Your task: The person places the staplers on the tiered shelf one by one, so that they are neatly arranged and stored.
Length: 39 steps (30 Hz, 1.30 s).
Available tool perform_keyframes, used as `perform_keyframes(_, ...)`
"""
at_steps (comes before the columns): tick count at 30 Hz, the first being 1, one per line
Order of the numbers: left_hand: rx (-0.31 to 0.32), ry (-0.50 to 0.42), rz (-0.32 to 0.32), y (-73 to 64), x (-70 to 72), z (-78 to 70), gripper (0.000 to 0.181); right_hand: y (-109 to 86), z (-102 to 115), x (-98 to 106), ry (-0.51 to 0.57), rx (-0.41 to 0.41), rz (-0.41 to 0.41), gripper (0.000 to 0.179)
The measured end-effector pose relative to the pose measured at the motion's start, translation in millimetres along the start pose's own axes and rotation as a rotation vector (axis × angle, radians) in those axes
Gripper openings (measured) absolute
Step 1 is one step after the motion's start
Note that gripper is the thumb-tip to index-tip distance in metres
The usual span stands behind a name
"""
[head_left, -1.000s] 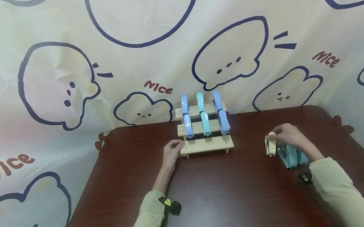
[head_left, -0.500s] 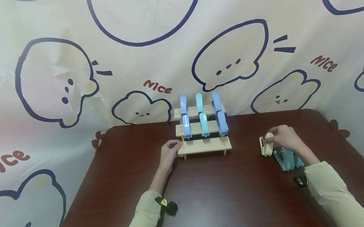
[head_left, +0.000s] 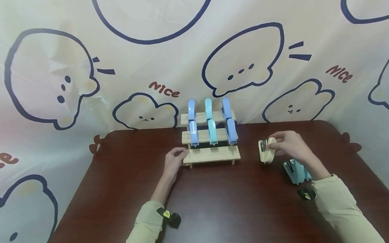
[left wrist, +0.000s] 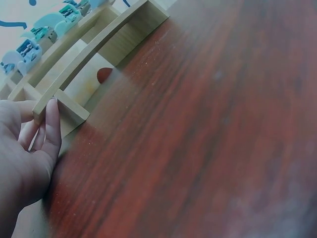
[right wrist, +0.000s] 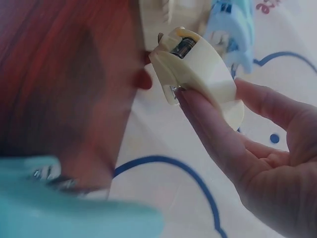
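Observation:
My left hand [head_left: 173,163] grips the left end of the lowest step of a three-step wooden rack [head_left: 212,155], thumb and fingers pinching the plank's edge in the left wrist view. Blue and turquoise staplers stand on the two upper steps, among them a turquoise stapler [head_left: 212,131] in the middle; the lowest step is bare. To the right of the rack, my right hand [head_left: 290,145] holds a cream stapler [right wrist: 210,74] between thumb and fingers, raised above the table and tilted.
Turquoise staplers [head_left: 297,172] stand close together on the dark wooden table [head_left: 219,208], below my right hand and near the right forearm. Behind the rack hangs a pale cloth [head_left: 165,64] with cartoon drawings, meeting the table's back edge.
My right hand has carried the cream stapler leftward, away from the turquoise staplers and closer to the rack, and it has turned. My left hand keeps its grip on the rack. The head view has shifted slightly.

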<state>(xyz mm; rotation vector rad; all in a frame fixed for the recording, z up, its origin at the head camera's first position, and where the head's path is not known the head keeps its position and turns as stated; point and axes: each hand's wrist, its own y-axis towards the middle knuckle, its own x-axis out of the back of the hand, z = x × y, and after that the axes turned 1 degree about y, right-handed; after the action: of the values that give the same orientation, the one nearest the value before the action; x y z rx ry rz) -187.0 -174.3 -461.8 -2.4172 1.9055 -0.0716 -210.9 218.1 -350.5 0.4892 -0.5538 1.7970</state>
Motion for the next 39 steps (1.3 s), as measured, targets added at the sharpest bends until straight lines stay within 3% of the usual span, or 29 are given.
perform_keyframes(12,-0.001,0.029,0.012,3.2,12.0,-5.5,0.027,9.8,33.8,-33.0,-0.007,0.009,0.001,0.053)
perform_keyframes(25,0.006,0.056,0.006,-1.3,19.5,-1.5,0.028,18.3,41.5,-79.2,-0.076,0.038,0.052,0.041)
perform_keyframes(39,-0.006,0.004,0.009,0.6,3.1,2.7,0.027,28.0,46.7,-81.1,-0.033,0.013,0.029,0.045)
